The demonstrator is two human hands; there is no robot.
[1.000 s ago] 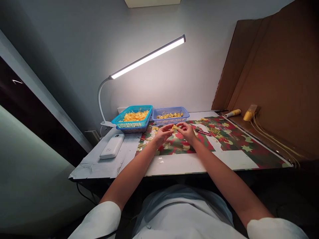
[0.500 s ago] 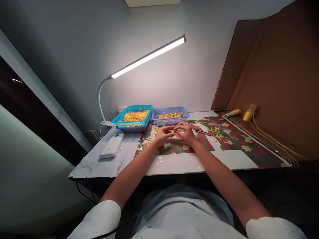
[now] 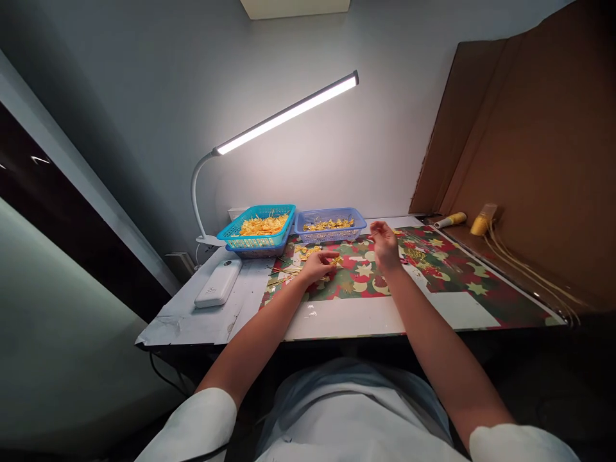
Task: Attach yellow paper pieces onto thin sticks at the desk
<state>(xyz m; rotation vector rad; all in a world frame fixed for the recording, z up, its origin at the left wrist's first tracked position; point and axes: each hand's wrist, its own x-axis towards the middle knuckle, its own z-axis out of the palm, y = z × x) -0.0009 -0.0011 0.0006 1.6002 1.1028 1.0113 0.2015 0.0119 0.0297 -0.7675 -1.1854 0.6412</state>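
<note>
My left hand (image 3: 317, 265) is closed low over the patterned sheet, its thumb and fingertips pinching a small yellow ribbon bow (image 3: 336, 260). Off to its right and raised above the sheet is my right hand (image 3: 386, 250), with fingers curled in toward the thumb. Whatever may be between those fingertips is too small to make out. More yellow ribbon bows (image 3: 308, 252) lie just beyond my left hand, and thin gold ties (image 3: 283, 276) are spread to its left. A pink-red tool behind my right hand is mostly hidden.
A turquoise basket (image 3: 231, 239) of yellow ribbon pieces sits at the back, stacked on another. Beside it stands a periwinkle basket (image 3: 332, 235) with gold bows. A white power bank (image 3: 217, 283) lies left, beneath a lit lamp (image 3: 289, 115). Cardboard (image 3: 520, 141) walls the right.
My hands were together over the yellow piece. My right hand has moved right and up, away from it, while my left hand stays nearly in place, holding the bow.
</note>
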